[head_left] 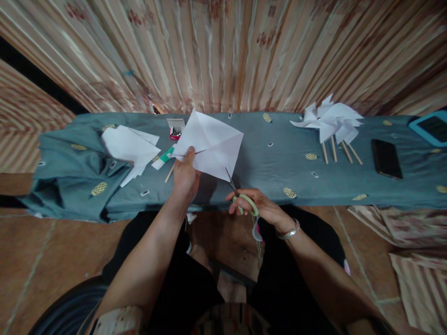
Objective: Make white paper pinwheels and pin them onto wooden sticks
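Note:
My left hand [186,176] pinches a white square sheet of paper [218,135] at its near left side, thumb on top. Creases cross the sheet, and a slit runs in from the corner by my thumb. In my right hand [256,204] is a pair of scissors [248,201] with light green handles, my fingers through the loops. The blades are at the sheet's near right corner, pointing toward its middle. Just left of the sheet lie a small red and white box [175,129] of metal bits, a green and white tube [163,157] and a wooden stick [169,173].
White paper pieces [131,148] lie at the left on the teal cloth [272,163]. Several paper pinwheels [331,118] on wooden sticks are at the right, beside a black phone [386,158] and a blue-framed device [433,128]. A pleated curtain [223,56] hangs behind.

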`<state>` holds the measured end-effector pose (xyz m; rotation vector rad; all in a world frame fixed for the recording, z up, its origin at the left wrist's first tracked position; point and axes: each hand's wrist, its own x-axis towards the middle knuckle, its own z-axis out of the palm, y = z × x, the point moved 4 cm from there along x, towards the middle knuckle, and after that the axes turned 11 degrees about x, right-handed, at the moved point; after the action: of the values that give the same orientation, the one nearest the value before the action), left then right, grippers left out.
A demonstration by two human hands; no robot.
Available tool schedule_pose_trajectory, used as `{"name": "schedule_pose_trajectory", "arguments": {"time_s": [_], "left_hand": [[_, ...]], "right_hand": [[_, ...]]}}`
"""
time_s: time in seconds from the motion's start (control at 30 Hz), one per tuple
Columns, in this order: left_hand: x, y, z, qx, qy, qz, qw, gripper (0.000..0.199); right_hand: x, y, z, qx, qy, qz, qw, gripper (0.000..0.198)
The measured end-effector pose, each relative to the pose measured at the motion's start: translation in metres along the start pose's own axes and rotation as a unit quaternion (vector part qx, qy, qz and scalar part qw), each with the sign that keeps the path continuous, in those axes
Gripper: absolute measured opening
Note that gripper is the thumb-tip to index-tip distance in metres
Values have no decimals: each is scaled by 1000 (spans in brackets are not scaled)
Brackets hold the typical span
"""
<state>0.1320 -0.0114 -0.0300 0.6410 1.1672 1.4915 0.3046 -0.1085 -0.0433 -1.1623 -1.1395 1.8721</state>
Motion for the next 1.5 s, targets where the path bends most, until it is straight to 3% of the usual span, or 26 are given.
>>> {"name": "schedule_pose_trajectory", "arguments": {"time_s": [0.43, 1.07, 1.5], "left_hand": [[-1, -3, 0, 16, -5, -8, 1000, 17], [-2, 0, 3, -1, -15, -4, 1000, 29], [-1, -1, 0, -3, 16, -29, 999, 23]], "right_hand": [[0, -1, 0, 12, 5, -1, 1000, 58], [-1, -2, 1, 30, 10, -3, 999, 56], [2, -1, 0, 26, 0, -15, 1000, 52]]}}
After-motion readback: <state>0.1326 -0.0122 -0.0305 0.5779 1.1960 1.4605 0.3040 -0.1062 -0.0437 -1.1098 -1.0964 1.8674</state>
